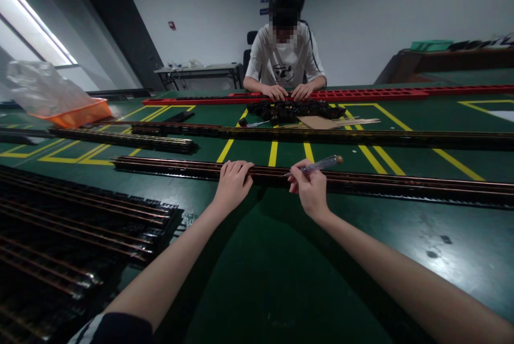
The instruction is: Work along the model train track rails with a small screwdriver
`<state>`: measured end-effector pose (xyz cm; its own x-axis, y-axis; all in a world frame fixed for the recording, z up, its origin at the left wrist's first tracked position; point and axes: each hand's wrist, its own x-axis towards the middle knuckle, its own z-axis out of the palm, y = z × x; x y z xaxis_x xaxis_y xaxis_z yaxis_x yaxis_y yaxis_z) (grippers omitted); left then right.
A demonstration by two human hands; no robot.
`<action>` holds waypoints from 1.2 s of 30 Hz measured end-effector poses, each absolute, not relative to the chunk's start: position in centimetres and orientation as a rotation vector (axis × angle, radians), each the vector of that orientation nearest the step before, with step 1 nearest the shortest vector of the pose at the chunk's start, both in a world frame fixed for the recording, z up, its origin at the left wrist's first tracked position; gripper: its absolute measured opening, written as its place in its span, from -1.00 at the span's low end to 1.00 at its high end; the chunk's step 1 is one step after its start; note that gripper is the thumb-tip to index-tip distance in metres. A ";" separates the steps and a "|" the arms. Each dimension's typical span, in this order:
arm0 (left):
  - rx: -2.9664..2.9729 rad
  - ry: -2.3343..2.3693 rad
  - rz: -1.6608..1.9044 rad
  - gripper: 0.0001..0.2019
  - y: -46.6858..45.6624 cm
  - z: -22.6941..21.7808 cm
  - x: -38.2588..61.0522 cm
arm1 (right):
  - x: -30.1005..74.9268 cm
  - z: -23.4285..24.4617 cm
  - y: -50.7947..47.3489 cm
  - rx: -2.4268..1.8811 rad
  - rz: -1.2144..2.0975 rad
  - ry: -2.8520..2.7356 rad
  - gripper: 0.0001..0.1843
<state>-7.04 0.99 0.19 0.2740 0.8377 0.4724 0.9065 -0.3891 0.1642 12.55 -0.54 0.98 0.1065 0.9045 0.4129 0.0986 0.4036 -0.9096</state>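
A long black rail (pixel 385 182) with copper-coloured strips along it lies crosswise on the green table. My left hand (pixel 234 186) grips it near the middle, fingers bent over the top and thumb on the near side. Just to the right, my right hand (pixel 309 189) is closed round a screwdriver (pixel 326 163) with a clear handle. The screwdriver slants down to the left, its tip at the rail's top. Whether the tip touches the rail I cannot tell.
Several similar rails (pixel 80 215) lie at the left, and others (pixel 361 136) beyond mine. An orange basket (pixel 86 112) holds clear plastic. Across the table, a co-worker (pixel 283 60) handles black parts (pixel 281 112) beside a red frame (pixel 369 95). Cardboard (pixel 319 122) lies near them.
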 end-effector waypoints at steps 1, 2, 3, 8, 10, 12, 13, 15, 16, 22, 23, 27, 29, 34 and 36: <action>-2.393 -1.650 -0.755 -0.72 1.0 0.2 -7.0 | 12.6 1.0 -0.5 -0.997 0.771 -1.334 -0.80; -2.392 -1.649 -0.757 -0.72 1.0 0.2 -7.0 | 12.6 1.0 -0.5 -0.994 0.773 -1.326 -0.80; -2.391 -1.647 -0.756 -0.72 1.0 0.1 -7.0 | 12.6 1.0 -0.5 -0.992 0.773 -1.318 -0.80; -2.380 -1.637 -0.754 -0.71 1.1 0.1 -6.9 | 12.5 1.2 -0.7 -0.987 0.757 -1.289 -0.79; -2.370 -1.640 -0.755 -0.71 1.1 0.0 -6.9 | 12.5 1.3 -0.7 -0.992 0.760 -1.278 -0.79; -2.367 -1.634 -0.756 -0.72 1.1 0.0 -6.9 | 12.4 1.3 -0.8 -1.004 0.767 -1.274 -0.78; -2.368 -1.624 -0.758 -0.72 1.1 0.0 -6.9 | 12.4 1.3 -0.8 -1.007 0.770 -1.275 -0.78; -2.365 -1.604 -0.761 -0.72 1.1 -0.1 -7.0 | 12.5 1.3 -0.7 -1.006 0.777 -1.280 -0.76; -2.363 -1.597 -0.759 -0.71 1.1 -0.1 -7.0 | 12.5 1.2 -0.7 -1.005 0.780 -1.280 -0.76; -2.340 -1.585 -0.745 -0.69 1.1 -0.2 -6.8 | 12.8 0.8 -0.5 -0.992 0.802 -1.282 -0.76; -2.341 -1.582 -0.742 -0.68 1.1 -0.2 -6.7 | 12.8 0.8 -0.5 -0.989 0.808 -1.280 -0.76; -2.351 -1.555 -0.727 -0.65 1.0 -0.2 -6.5 | 13.1 1.0 -0.6 -1.006 0.832 -1.282 -0.76; -2.359 -1.542 -0.714 -0.63 1.0 -0.2 -6.5 | 13.3 1.1 -0.7 -1.020 0.845 -1.300 -0.75; -2.342 -1.550 -0.699 -0.58 0.8 -0.1 -6.4 | 14.0 1.1 -0.8 -1.031 0.829 -1.329 -0.69; -2.325 -1.568 -0.706 -0.57 0.8 0.0 -6.4 | 14.4 1.1 -0.8 -1.028 0.842 -1.361 -0.68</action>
<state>-6.42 0.83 -0.02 0.3038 0.7978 0.5207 0.9187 -0.3901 0.0618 14.36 -0.77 1.14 0.0614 0.9311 0.3595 0.0941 0.3532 -0.9308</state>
